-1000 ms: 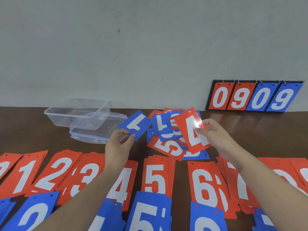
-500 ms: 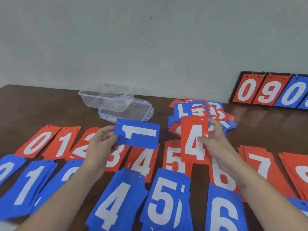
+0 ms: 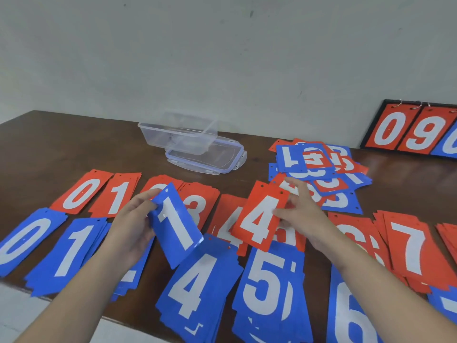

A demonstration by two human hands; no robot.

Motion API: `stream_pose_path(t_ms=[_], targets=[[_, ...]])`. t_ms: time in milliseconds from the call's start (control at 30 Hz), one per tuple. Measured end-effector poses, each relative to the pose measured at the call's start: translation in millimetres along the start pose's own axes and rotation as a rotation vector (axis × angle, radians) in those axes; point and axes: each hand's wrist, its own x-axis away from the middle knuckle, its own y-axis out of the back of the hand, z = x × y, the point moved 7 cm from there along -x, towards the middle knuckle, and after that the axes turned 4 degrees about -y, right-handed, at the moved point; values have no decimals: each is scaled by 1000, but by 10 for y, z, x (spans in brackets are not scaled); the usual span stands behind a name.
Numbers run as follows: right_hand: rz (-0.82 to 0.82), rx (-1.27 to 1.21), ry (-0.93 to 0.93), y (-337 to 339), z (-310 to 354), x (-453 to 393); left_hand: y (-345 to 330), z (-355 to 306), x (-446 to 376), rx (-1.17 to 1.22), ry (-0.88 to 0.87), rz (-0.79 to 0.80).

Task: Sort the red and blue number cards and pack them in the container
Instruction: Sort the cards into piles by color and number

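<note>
My left hand (image 3: pixel 131 226) holds a blue 1 card (image 3: pixel 174 225) by its left edge, above the rows of sorted cards. My right hand (image 3: pixel 305 214) pinches a red 4 card (image 3: pixel 259 217) by its right edge, just over the red 4 stack (image 3: pixel 226 221). Sorted red stacks run 0 (image 3: pixel 80 191), 1 (image 3: pixel 116 194), 3 (image 3: pixel 202 196) and 7 (image 3: pixel 410 246). Blue stacks lie nearer me: 0 (image 3: pixel 24 238), 1 (image 3: pixel 69 253), 4 (image 3: pixel 195 288), 5 (image 3: pixel 269 288). A mixed unsorted pile (image 3: pixel 319 172) sits behind my right hand. The clear plastic container (image 3: pixel 178 134) rests tilted on its lid (image 3: pixel 217 159).
A scoreboard flip stand (image 3: pixel 415 129) showing 0 and 9 leans against the wall at the back right. The brown table's front edge (image 3: pixel 14 284) runs along the lower left. A bare strip of table lies left of the container.
Both hands came toward me and down. The blue 1 card turned from sideways to nearly upright. The red 4 card dropped lower over the red 4 stack. The view shifted left.
</note>
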Motion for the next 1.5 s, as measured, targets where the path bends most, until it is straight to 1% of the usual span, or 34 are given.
stream_pose_path(t_ms=[100, 167, 267, 333, 400, 433, 467, 533, 600, 667, 700, 900, 1033, 1167, 1367, 1500], targets=[[10, 258, 109, -262, 147, -91, 61, -8, -16, -5, -3, 21], [-11, 365, 174, -419, 213, -184, 107, -17, -38, 9, 4, 12], [-66, 508, 233, -564, 247, -303, 164, -57, -79, 14, -5, 16], [-117, 613, 231, -584, 209, -380, 199, -91, -86, 4, -25, 17], [-208, 831, 240, -548, 207, -381, 232, -91, -87, 6, -26, 14], [-235, 918, 286, -550, 231, -345, 246, -80, -89, 9, -20, 12], [-229, 956, 356, -583, 266, -286, 262, -68, -87, 9, -11, 9], [-109, 940, 493, -712, 306, -138, 292, -54, -90, 0, -6, 1], [56, 1010, 582, -880, 254, -22, 319, -52, -112, -8, -14, -5], [155, 1126, 617, -971, 159, -1, 348, -55, -141, -18, -20, -12], [167, 1147, 615, -966, 136, -20, 365, -60, -162, -19, -25, -13], [152, 1143, 604, -879, 167, -138, 533, -119, -314, -58, -64, 4], [92, 1003, 663, -998, 295, -150, 740, -217, -420, -51, -101, 18], [94, 976, 736, -1368, 458, -188, 1217, -382, -526, -92, -102, -39], [130, 880, 803, -2123, 704, -270, 2250, -697, -642, -149, -86, -192], [180, 860, 829, -2602, 809, -307, 2722, -741, -621, -190, -41, -229]])
